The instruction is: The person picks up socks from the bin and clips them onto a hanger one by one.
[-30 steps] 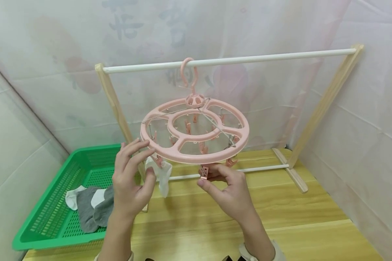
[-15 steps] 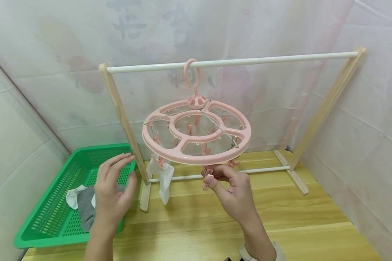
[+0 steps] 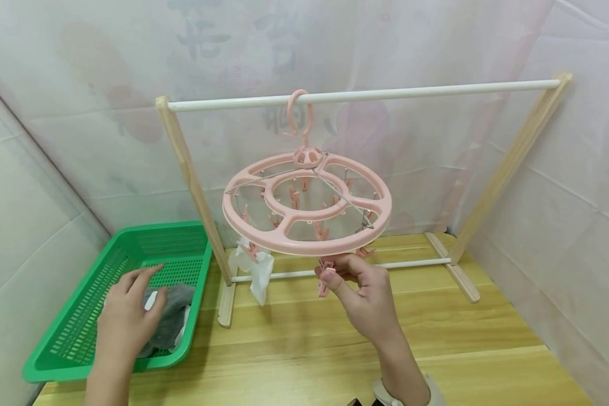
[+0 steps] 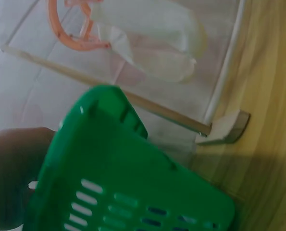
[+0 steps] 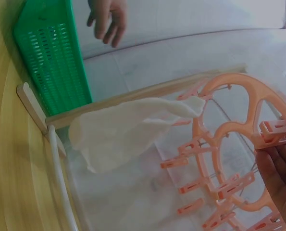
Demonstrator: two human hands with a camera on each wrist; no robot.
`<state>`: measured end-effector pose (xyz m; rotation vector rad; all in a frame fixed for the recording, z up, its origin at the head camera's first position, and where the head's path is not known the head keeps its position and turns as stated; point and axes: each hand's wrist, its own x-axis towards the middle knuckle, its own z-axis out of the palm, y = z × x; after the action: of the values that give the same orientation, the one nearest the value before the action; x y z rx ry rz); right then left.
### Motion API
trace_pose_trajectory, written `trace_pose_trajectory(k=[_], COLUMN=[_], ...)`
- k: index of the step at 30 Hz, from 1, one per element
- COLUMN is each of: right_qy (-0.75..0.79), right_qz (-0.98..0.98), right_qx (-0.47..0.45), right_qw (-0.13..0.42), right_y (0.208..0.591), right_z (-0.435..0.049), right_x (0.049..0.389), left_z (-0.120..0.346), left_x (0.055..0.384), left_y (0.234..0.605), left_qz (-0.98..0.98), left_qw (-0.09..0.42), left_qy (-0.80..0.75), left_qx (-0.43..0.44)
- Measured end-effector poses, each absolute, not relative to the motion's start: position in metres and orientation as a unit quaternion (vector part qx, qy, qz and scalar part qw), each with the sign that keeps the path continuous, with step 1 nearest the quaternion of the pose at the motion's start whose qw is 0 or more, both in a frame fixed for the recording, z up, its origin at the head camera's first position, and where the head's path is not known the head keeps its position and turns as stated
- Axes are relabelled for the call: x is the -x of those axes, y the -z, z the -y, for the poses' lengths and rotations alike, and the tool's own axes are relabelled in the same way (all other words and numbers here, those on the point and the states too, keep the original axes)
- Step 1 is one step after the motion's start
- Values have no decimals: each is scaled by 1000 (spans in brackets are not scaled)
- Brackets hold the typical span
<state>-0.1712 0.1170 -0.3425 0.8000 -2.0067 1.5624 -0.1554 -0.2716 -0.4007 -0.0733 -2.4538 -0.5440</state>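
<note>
Leftward, see a green basket (image 3: 61,374), then left hand (image 3: 127,317), with fingers loosely spread, partly hiding grey socks (image 3: 171,322) inside. Next, notice a limp white sock (image 3: 261,277) clipped to a round pink hanger (image 3: 309,247). Under its front rim, find a small pink peg (image 5: 276,130) pinched by right hand (image 3: 362,294), with some fingers hidden. In left wrist view, cannot make out left fingers behind basket wall.

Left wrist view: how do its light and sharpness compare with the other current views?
Left wrist: dim and soft, left hand dark at the edge, green basket blurred; head: brighter and clearer, pale sheen on the wooden table; right wrist: hazy, washed out at upper right, little texture on the white sock.
</note>
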Motion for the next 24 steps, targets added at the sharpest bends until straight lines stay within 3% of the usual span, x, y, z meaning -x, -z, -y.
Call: trace_pose_trajectory(k=[10,18,24], right_qy=[-572,-575,-575], right_qz=[735,731,727], right_qx=[-285,-289,-296], right_qw=[227,227,232], right_y=[342,340,341], right_z=[-118,-119,-119], right_x=[171,170,171], left_z=[292,302,303], left_x=[159,171,172], left_y=[418,426,431], left_qz=[978,976,966], left_qw=[100,-121,-171], left_qy=[184,180,193], left_qx=[0,18,22])
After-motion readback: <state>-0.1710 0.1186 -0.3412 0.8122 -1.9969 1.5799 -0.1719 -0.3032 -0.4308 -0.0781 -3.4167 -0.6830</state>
